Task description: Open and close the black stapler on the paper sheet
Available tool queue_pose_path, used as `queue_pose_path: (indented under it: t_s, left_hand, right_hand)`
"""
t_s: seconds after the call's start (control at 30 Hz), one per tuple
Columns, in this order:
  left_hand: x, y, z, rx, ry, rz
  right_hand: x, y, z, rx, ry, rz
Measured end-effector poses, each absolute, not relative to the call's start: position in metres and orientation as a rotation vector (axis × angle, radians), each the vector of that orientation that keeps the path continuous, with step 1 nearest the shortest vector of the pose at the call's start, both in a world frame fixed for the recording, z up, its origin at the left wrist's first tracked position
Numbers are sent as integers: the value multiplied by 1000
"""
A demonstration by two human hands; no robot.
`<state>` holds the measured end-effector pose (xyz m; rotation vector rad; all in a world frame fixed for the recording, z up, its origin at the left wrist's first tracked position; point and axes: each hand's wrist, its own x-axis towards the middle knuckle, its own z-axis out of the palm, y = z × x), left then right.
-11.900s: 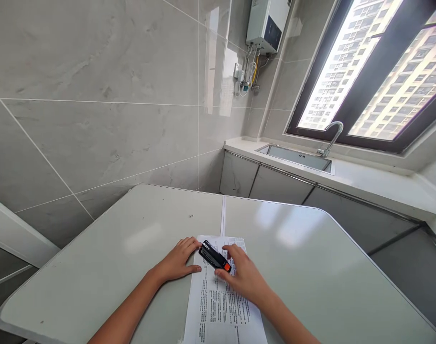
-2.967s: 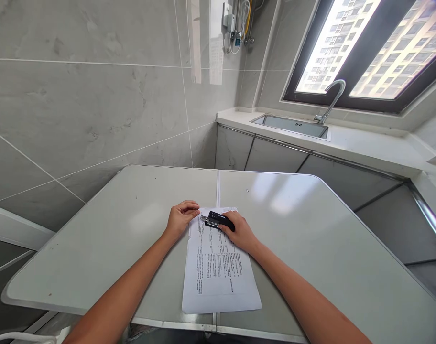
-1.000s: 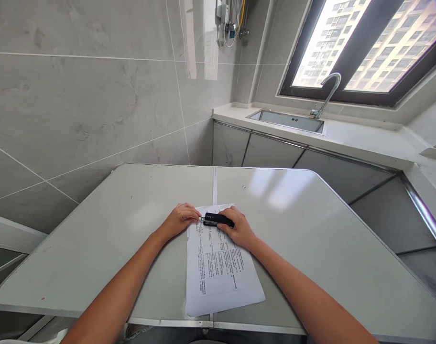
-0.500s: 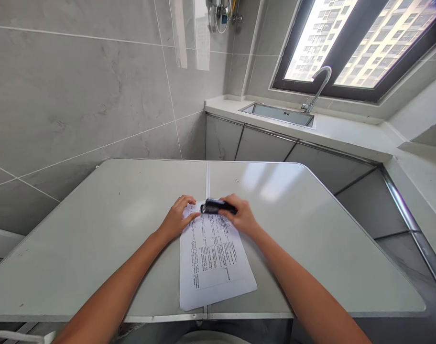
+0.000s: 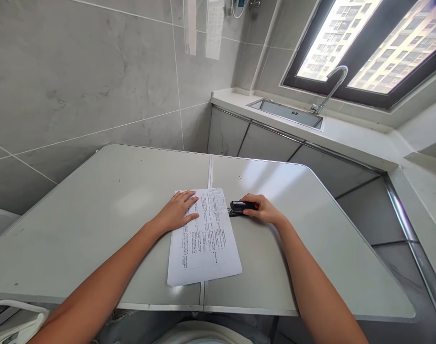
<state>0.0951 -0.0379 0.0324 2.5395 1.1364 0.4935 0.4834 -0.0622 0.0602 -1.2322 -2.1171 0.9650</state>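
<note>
Printed paper (image 5: 207, 248) lies on the light table (image 5: 142, 186), across its centre seam. On the paper's upper left part rests my left hand (image 5: 177, 210), palm down with fingers spread. A black stapler (image 5: 239, 207) sits just right of the paper's upper right edge, its front end pointing at the sheet. My right hand (image 5: 263, 209) is wrapped round the stapler's rear end. Whether the paper is one sheet or a stack, I cannot tell.
Beyond the table, a counter (image 5: 361, 143) runs along the window side with a sink (image 5: 288, 113) and a curved faucet (image 5: 334, 86). A grey tiled wall (image 5: 96, 71) stands at the left. Something white (image 5: 20, 320) shows at the lower left.
My right hand and the stapler have moved right, off the paper's top part. The paper's upper right corner is now uncovered. My left hand lies flatter, with its fingers on the sheet.
</note>
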Motion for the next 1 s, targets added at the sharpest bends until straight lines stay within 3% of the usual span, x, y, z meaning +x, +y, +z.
queue_pose_path:
  t_s: [0.3, 1.0]
  left_hand:
    - [99, -46, 43, 2531, 923, 482]
    - [99, -48, 47, 2492, 859, 429]
  right_hand:
    - [455, -69, 67, -1002, -2338, 761]
    - [439, -74, 74, -1114, -2457, 630]
